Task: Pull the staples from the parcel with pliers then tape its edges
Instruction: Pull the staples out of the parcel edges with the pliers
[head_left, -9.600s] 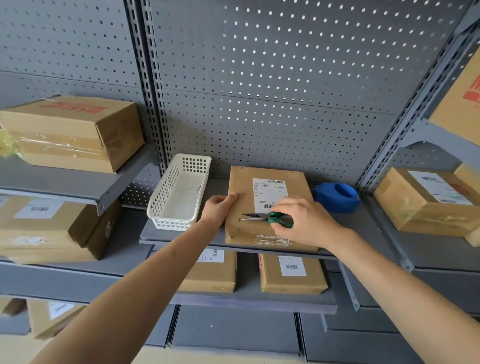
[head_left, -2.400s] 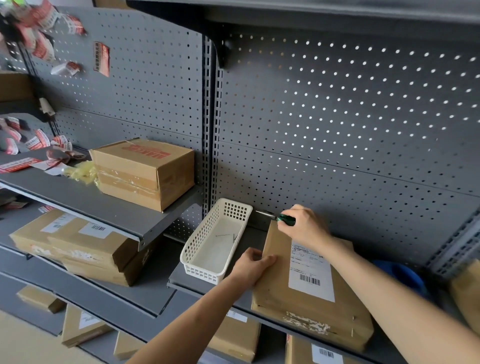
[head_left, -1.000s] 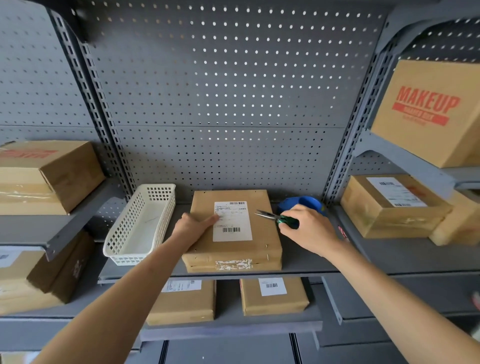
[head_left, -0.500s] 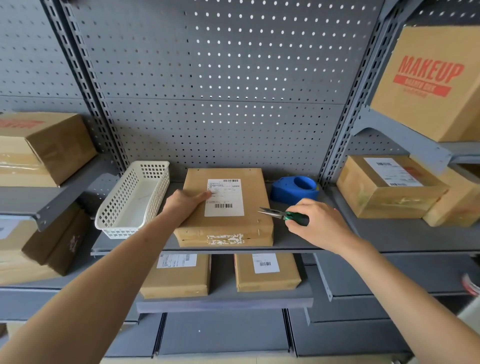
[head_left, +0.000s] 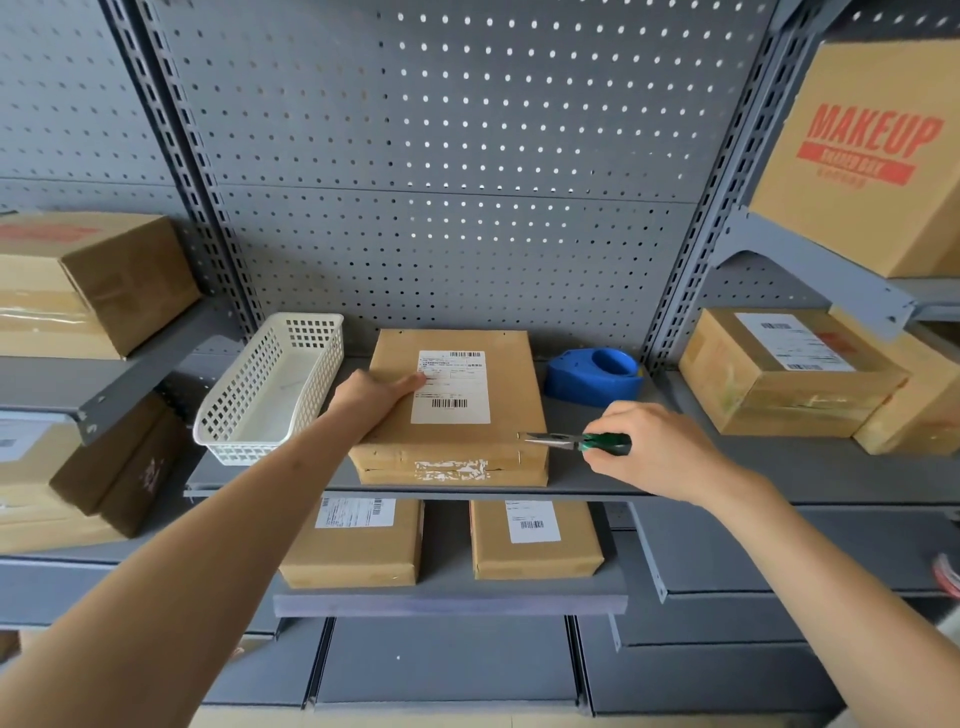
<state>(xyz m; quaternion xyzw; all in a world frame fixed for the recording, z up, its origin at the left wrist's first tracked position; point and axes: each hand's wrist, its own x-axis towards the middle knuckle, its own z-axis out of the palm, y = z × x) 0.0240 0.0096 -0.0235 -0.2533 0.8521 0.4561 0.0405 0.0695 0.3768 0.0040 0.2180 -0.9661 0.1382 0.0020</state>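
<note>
A brown parcel (head_left: 457, 400) with a white label, green-handled pliers (head_left: 576, 442), a white lattice basket (head_left: 270, 387), a blue tape dispenser (head_left: 595, 375) and grey perforated shelving (head_left: 441, 182) were seen.

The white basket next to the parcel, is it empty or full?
Nearly empty: the white basket shows a bare floor with only one thin staple-like sliver.

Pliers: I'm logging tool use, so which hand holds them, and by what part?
The right hand grips the pliers by their green handles; the left hand only rests flat on the parcel.
</note>
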